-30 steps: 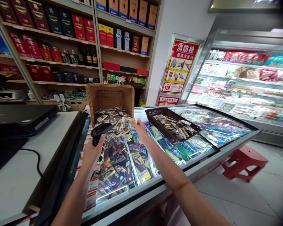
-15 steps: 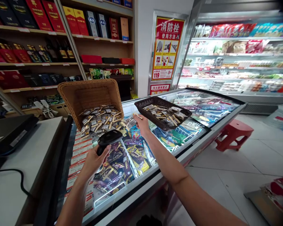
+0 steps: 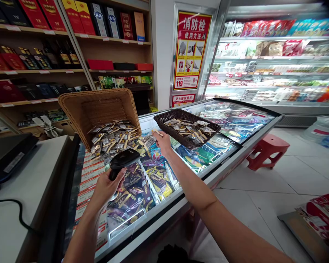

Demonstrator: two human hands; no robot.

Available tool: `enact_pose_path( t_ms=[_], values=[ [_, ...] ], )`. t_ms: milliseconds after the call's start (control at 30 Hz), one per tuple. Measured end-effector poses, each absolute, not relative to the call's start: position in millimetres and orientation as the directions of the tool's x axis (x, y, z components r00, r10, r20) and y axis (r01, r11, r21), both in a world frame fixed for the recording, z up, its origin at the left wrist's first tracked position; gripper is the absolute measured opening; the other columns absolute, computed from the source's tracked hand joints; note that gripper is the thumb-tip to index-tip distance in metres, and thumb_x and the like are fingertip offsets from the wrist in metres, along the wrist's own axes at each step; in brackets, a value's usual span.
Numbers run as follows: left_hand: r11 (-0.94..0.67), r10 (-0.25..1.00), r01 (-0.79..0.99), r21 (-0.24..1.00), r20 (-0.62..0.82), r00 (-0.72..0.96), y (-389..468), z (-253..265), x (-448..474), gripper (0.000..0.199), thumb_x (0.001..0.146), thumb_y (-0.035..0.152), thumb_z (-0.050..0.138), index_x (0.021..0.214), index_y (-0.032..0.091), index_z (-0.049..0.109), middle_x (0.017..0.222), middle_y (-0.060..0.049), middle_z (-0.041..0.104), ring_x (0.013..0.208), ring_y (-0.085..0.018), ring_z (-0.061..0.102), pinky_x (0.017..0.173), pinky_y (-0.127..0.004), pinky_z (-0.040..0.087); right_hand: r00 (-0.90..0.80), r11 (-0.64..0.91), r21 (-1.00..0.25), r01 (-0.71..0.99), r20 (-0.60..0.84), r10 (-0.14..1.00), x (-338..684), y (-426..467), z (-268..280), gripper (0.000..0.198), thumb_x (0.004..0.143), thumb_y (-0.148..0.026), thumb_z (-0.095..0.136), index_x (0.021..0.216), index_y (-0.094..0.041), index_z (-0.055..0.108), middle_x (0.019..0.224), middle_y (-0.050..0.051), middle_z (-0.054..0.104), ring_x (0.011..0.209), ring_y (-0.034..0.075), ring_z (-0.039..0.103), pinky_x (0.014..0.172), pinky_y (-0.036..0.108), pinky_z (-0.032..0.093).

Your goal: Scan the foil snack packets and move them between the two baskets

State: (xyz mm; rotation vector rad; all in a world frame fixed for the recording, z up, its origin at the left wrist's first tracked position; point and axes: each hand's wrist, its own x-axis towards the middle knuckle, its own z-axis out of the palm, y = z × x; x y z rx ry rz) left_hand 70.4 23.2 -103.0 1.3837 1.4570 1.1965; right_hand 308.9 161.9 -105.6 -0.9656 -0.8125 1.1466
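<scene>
My left hand (image 3: 106, 186) grips the handle of a black barcode scanner (image 3: 124, 159), whose head points right over the freezer. My right hand (image 3: 162, 140) is pinched on a small clear packet (image 3: 148, 140) with a tan strip, held above the glass; its lower part blends with the goods behind. To the left, a tan wicker basket (image 3: 98, 100) lies tipped toward me with many similar packets (image 3: 113, 137) in its mouth. A dark brown woven basket (image 3: 160, 120) with more such packets sits on the freezer just right of my right hand.
Bagged ice creams fill the glass-topped chest freezer (image 3: 192, 204). A white counter (image 3: 44, 179) with a black device (image 3: 12, 157) and cable runs along the left. A red stool (image 3: 268, 149) stands on the floor at right, near a floor scale (image 3: 304, 230).
The view has shifted slightly, so everything sits a little further left and higher. Both hands keep their hold, with the scanner and packet in nearly the same places.
</scene>
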Motion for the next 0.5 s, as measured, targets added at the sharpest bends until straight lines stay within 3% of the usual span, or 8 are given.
enact_pose_path(
  t_ms=[333, 500],
  values=[
    [-0.01, 0.994, 0.303, 0.953, 0.042, -0.101, 26.2, -100.2, 69.3, 0.06, 0.059, 0.075, 0.088, 0.066, 0.022, 0.062, 0.053, 0.0, 0.059, 0.044, -0.014, 0.048, 0.043, -0.025, 0.036, 0.239, 0.107, -0.924, -0.368, 0.018, 0.971, 307.5, 167.0, -104.6, 0.033, 0.077, -0.046, 0.088, 0.087, -0.021, 0.068, 0.054, -0.011, 0.038, 0.048, 0.008, 0.032, 0.045, 0.025, 0.025],
    [-0.032, 0.97, 0.316, 0.948, 0.106, -0.218, 26.7, -100.2, 66.8, 0.06, 0.061, 0.079, 0.083, 0.058, 0.024, 0.062, 0.048, -0.001, 0.056, 0.043, -0.014, 0.043, 0.041, -0.026, 0.033, 0.273, 0.083, -0.926, -0.368, -0.023, 0.962, 301.4, 172.1, -104.0, 0.035, 0.077, -0.048, 0.086, 0.079, -0.023, 0.063, 0.054, -0.01, 0.044, 0.047, 0.009, 0.042, 0.042, 0.023, 0.028]
  ],
)
